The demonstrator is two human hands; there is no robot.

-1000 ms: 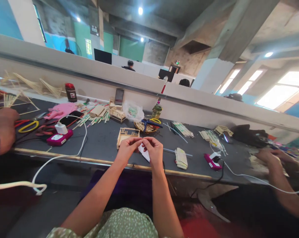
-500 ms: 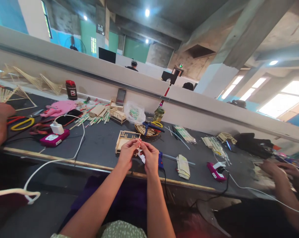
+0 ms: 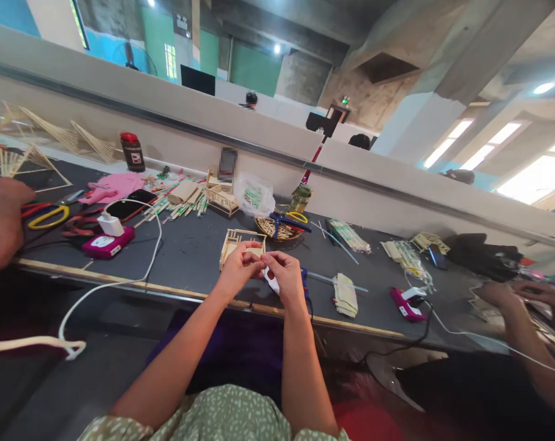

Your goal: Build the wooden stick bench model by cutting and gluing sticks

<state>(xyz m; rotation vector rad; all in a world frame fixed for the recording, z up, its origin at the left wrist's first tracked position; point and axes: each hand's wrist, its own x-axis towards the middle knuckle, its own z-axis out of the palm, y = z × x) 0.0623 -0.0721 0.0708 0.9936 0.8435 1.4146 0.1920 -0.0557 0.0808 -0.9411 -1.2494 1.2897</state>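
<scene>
My left hand (image 3: 239, 267) and my right hand (image 3: 285, 274) meet above the table's front part, fingertips pinched together. Whatever lies between them is too small to make out. Just behind my left hand stands a small wooden stick frame (image 3: 229, 240), partly covered by the fingers. A blue and white glue gun (image 3: 304, 278) seems to lie under and beside my right hand, mostly hidden. Beyond the hands, a round basket (image 3: 263, 231) holds many short sticks, with blue-handled pliers (image 3: 289, 221) across it.
A folded cloth (image 3: 345, 295) lies right of my hands, near a clear glue stick (image 3: 332, 282). Magenta power strips (image 3: 108, 242) with white cables sit on both sides. Loose sticks (image 3: 190, 199), a phone (image 3: 131, 204) and scissors (image 3: 49, 217) lie leftward. Co-workers' hands (image 3: 502, 294) flank me.
The view has shifted slightly. My hands have turned a little, with the left fingers now lying more sideways, and the fingertips still meet. A co-worker's hands at right have moved slightly.
</scene>
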